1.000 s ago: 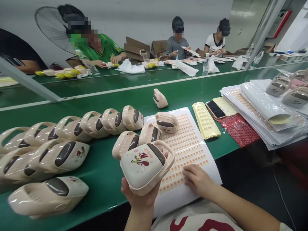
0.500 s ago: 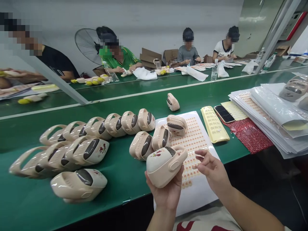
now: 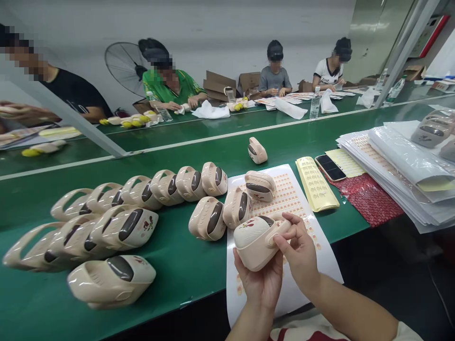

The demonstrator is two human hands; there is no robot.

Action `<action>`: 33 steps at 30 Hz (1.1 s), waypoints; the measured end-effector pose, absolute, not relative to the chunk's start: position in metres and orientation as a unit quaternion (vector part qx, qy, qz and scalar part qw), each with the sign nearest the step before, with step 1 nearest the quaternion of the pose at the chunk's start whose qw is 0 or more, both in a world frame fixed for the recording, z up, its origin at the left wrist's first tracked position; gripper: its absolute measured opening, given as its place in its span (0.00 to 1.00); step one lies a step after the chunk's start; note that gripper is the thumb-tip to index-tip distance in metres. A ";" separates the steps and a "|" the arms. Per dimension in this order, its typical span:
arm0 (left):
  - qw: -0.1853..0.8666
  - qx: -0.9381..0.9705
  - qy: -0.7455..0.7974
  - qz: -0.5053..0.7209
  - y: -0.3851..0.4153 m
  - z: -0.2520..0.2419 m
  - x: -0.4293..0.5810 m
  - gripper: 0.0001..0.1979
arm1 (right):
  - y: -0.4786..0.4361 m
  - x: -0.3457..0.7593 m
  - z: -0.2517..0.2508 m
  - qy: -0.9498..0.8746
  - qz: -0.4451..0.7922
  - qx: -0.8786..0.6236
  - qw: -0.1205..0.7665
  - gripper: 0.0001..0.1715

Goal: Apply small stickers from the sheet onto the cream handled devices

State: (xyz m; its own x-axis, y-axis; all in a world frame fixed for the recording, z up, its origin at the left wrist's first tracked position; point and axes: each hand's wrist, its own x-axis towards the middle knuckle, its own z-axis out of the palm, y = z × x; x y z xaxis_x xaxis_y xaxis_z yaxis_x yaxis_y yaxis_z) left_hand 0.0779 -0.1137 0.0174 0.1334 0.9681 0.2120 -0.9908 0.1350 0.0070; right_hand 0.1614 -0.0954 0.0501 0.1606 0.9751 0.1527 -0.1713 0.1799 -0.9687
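Observation:
My left hand (image 3: pixel 261 284) cups a beige handled speaker-like unit (image 3: pixel 254 241) from below, holding it above a white sticker sheet (image 3: pixel 284 208). My right hand (image 3: pixel 297 248) has its fingers pinched against the unit's handle end. Whether a sticker sits under the fingertips is hidden. Two similar units (image 3: pixel 220 213) lie just beyond on the green belt (image 3: pixel 185 265), and a third (image 3: pixel 260 184) rests on the sheet.
Rows of several beige units (image 3: pixel 117 213) fill the belt at left. A lone unit (image 3: pixel 257 150) lies farther back. A yellow sticker strip (image 3: pixel 316 184), a phone (image 3: pixel 330 167) and stacked sheets (image 3: pixel 398 170) lie at right. Other workers sit across the far belt.
My right hand lifted off the sticker sheet and came onto the unit's handle end. My left hand turned the unit so its printed side faces away.

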 end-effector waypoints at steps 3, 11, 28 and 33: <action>0.761 0.056 -0.084 0.641 -0.113 0.016 0.078 0.24 | -0.094 0.162 0.049 -0.465 0.455 -0.441 0.618 0.10; 0.753 0.085 -0.124 0.640 -0.109 0.021 0.078 0.22 | -0.090 0.166 0.056 -0.539 0.419 -0.434 0.588 0.08; 0.757 0.096 -0.095 0.639 -0.113 0.031 0.075 0.22 | -0.097 0.171 0.062 -0.488 0.512 -0.364 0.605 0.12; 0.759 0.079 -0.088 0.640 -0.113 0.028 0.075 0.20 | -0.095 0.168 0.062 -0.485 0.504 -0.408 0.587 0.10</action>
